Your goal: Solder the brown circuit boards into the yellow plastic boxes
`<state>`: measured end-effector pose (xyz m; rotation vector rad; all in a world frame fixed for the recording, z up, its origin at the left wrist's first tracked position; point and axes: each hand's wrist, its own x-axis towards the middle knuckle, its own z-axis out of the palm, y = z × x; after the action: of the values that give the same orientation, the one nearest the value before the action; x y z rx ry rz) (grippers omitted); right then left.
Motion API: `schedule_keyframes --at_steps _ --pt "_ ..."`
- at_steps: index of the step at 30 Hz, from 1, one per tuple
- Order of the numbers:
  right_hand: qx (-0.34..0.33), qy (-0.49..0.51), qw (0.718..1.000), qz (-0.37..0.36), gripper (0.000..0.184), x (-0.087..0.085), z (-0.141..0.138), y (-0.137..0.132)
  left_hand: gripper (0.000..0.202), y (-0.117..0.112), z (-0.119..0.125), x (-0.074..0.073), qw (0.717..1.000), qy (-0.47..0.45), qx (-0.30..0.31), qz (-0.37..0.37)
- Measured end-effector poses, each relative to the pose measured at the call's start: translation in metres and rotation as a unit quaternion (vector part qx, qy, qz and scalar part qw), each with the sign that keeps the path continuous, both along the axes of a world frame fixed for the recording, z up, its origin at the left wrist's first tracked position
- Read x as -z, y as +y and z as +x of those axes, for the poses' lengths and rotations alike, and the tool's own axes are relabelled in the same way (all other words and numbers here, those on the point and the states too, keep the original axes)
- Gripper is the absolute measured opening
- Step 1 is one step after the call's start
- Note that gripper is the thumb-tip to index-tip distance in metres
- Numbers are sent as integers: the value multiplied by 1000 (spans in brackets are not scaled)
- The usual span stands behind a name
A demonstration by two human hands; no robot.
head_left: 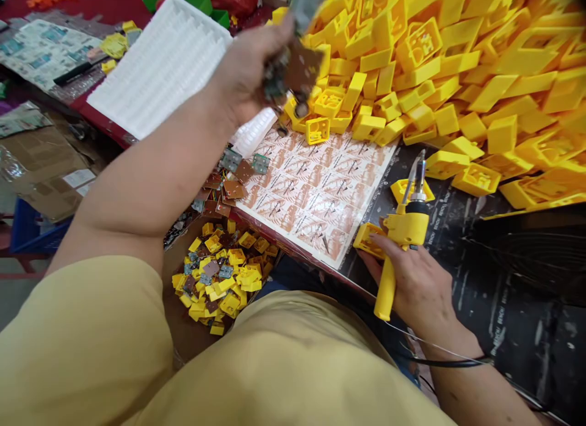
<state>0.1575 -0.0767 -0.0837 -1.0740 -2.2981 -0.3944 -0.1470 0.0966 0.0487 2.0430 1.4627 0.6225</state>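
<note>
My left hand [247,72] is raised over the bench, slightly blurred, its fingers closed on a bunch of circuit boards [302,69], some brown, some grey-green. In my right hand [419,279], near the bench's front edge, is a yellow soldering gun [405,231] with its metal tip pointing away from me. Thumb and fingers of that hand also reach a small yellow plastic case [370,240], whose underside is hidden. Another yellow case [412,191] lies behind the gun's tip. Loose circuit boards [235,188] lie on the bench below my left forearm.
A large heap of yellow cases [458,78] fills the back right. A printed sheet [315,194] covers the bench middle, beside a white ribbed tray [160,66]. Below the edge stands a carton [183,328] holding yellow cases and boards. A cable trails from the gun past my right wrist.
</note>
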Motion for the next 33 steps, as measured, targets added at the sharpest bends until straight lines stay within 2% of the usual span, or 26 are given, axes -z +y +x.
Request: schedule_keyframes --at_steps 2,4,7,9,10,12,14,16,18,20,21,23,25,27,28,30,31,33 --pt "1 1 1000 4 30 0 0 0 62 -10 30 8 997 -6 -11 -74" --pt "-3 5 1000 6 30 0 0 -1 59 -19 40 9 995 38 -8 -95" --pt "-10 14 1000 6 31 -1 1 -1 46 -27 16 -4 984 179 -23 8" --pt "-16 21 1000 10 32 -1 1 0 43 -28 -15 -14 928 350 -89 93" --pt "-18 24 999 11 32 -1 1 0 44 -29 -29 -16 893 422 -123 95" --pt "-17 30 999 9 33 -1 1 1 56 -29 -54 -12 842 515 -158 39" --pt "-13 33 999 2 35 0 1 0 66 -32 -69 0 824 543 -161 -15" --pt "-12 34 999 -8 37 -1 1 -1 71 -36 -79 14 839 514 -177 -31" --pt "-12 37 999 -22 39 -2 4 -4 73 -39 -91 24 886 412 -210 -17" --pt "-8 46 998 -36 45 -4 9 -8 70 -39 -104 29 946 222 -237 -5" --pt "-4 51 998 -43 50 -4 13 -10 66 -38 -109 30 962 120 -245 4" --pt "-3 55 997 -57 56 -6 21 -14 55 -37 -111 27 968 -34 -245 40" --pt "-10 49 996 -73 54 -7 29 -17 45 -42 -98 21 966 -105 -211 105" --pt "-10 43 995 -84 50 -11 34 -19 35 -53 -70 15 970 -126 -129 161" --pt "-8 48 995 -86 50 -14 34 -21 29 -61 -51 14 977 -113 -74 164" --pt "1 89 991 -98 52 -23 30 -25 24 -79 -10 17 988 -9 24 150" --pt "3 119 987 -109 53 -29 26 -27 24 -88 12 21 982 55 97 154" --pt "-2 171 977 -127 56 -39 17 -32 27 -105 52 32 950 160 216 162"
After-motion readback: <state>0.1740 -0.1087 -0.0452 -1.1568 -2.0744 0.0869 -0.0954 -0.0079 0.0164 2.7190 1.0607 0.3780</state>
